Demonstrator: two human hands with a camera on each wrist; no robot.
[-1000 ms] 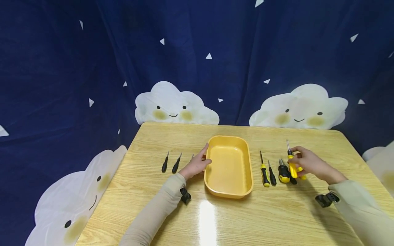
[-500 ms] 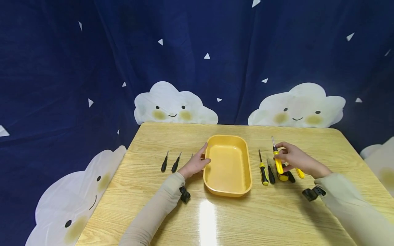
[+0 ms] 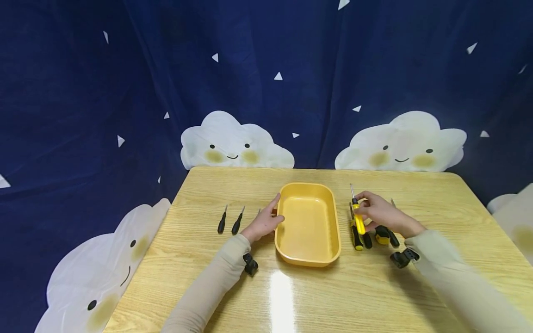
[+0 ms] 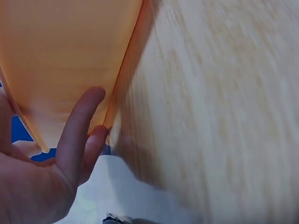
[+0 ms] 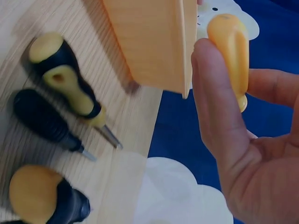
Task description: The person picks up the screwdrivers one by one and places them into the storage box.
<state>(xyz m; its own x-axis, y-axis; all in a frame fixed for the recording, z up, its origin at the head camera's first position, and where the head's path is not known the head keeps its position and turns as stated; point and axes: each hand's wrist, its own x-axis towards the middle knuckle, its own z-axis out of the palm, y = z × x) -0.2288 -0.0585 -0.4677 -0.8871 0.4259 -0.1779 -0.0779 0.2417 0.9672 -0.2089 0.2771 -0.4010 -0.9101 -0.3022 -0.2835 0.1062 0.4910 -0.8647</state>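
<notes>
My right hand (image 3: 381, 212) pinches a screwdriver with a yellow handle (image 3: 358, 219) between thumb and fingers, its metal tip pointing up and away. In the right wrist view the rounded handle (image 5: 236, 51) sits against the thumb. Below it on the table lie a black-and-yellow screwdriver (image 5: 70, 79), a small black screwdriver (image 5: 44, 116) and a stubby screwdriver (image 5: 35, 193). My left hand (image 3: 264, 223) grips the left side of an orange-yellow plastic tray (image 3: 338, 231), thumb over the rim, fingers (image 4: 77, 130) against its outer wall. Nothing lies in the tray.
Two small black screwdrivers (image 3: 221, 224) lie left of the left hand, and the tip of a third shows behind that hand. Another black handle (image 3: 393, 239) lies under the right wrist. The wooden table (image 3: 333, 296) ends at a blue curtain (image 3: 250, 55) with clouds.
My right hand has carried the yellow screwdriver left, from above the stubby screwdriver to above the black-and-yellow one beside the tray. The left hand and tray have stayed in place.
</notes>
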